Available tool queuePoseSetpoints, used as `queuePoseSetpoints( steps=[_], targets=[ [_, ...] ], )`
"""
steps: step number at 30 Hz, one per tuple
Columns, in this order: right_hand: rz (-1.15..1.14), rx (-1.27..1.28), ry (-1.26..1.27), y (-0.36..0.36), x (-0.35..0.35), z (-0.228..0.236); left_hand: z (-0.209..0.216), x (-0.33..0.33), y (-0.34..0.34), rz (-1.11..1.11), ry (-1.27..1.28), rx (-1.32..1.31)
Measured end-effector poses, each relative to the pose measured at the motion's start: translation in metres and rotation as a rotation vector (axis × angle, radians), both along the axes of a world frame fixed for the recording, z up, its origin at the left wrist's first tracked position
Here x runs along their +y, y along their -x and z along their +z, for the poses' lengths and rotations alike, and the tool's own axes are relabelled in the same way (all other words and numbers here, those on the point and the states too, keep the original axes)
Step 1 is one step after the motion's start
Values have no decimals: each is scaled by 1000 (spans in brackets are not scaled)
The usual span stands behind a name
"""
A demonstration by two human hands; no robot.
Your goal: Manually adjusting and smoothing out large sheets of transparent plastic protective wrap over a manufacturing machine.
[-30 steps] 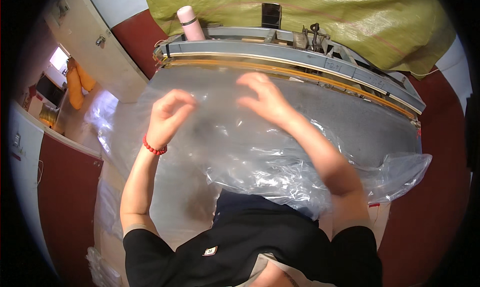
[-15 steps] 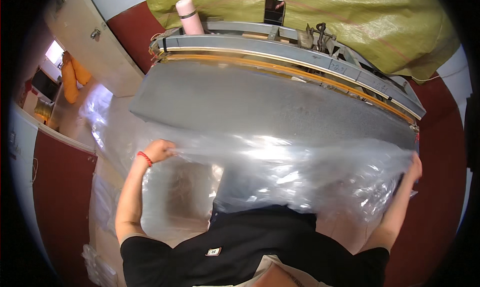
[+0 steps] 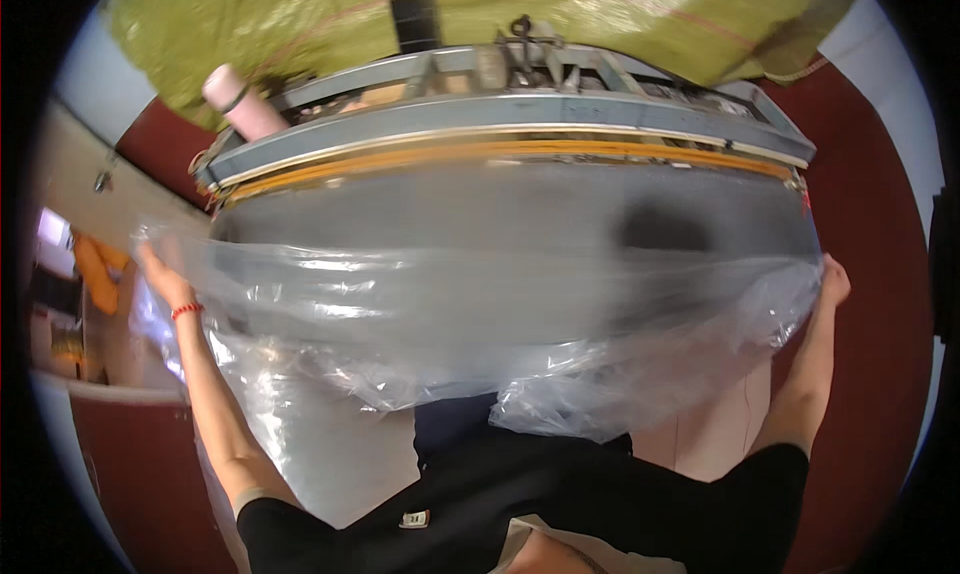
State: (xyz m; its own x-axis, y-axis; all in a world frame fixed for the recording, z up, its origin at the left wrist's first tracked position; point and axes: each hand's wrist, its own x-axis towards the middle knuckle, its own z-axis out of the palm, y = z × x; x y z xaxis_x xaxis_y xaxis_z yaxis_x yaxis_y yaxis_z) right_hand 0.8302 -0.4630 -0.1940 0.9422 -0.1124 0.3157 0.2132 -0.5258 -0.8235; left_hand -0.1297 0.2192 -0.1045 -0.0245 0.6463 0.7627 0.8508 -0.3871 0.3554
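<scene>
A wide sheet of clear plastic film (image 3: 350,304) stretches between my hands over the near part of a long grey work surface (image 3: 480,209). At its left end, my left hand (image 3: 168,276), with a red bracelet on the wrist, pinches the film's edge; film partly covers the fingers. My right hand (image 3: 836,280) is closed on the right edge of the film, just off the surface's right end. Crumpled folds of the film hang down over the near side, in front of my body. A dark patch shows through beyond the film on the right.
Behind the surface runs a grey metal frame (image 3: 480,114) with an orange strip (image 3: 520,148) along it. A pink bottle (image 3: 243,104) leans at its left end. A dark flat rectangle (image 3: 415,22) rests against the yellow-green tarp (image 3: 300,14). A door (image 3: 80,154) stands at left.
My left hand has moved left and away from me, spreading the film wider over the surface. My right hand keeps its hold near the right end. The view has shifted.
</scene>
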Motion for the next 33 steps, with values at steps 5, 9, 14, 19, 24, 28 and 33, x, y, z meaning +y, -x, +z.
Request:
queuePoseSetpoints(
  steps=[5, 9, 14, 19, 24, 28, 33],
  targets=[
    [-218, 16, 596, 27, 24, -1, -108, 19, -19, -65, 540, 319],
    [-374, 57, 771, 66, 70, 23, -104, 39, 0, 44, 555, 271],
    [-351, 93, 807, 66, 90, 30, -76, 8, -87, -105, 105, -109],
    [-364, 17, 769, 61, 57, 25, -3, -262, -405, -1154, 973, -340],
    [-298, -37, 704, 61, 72, 18, -17, -440, -488, -1792, 978, 173],
    [-311, -11, 697, 61, 61, 20, -18, -501, -496, -1665, 337, 819],
    [-291, -30, 709, 57, 65, 20, -47, -456, -483, -1617, 1088, 600]
  ],
)
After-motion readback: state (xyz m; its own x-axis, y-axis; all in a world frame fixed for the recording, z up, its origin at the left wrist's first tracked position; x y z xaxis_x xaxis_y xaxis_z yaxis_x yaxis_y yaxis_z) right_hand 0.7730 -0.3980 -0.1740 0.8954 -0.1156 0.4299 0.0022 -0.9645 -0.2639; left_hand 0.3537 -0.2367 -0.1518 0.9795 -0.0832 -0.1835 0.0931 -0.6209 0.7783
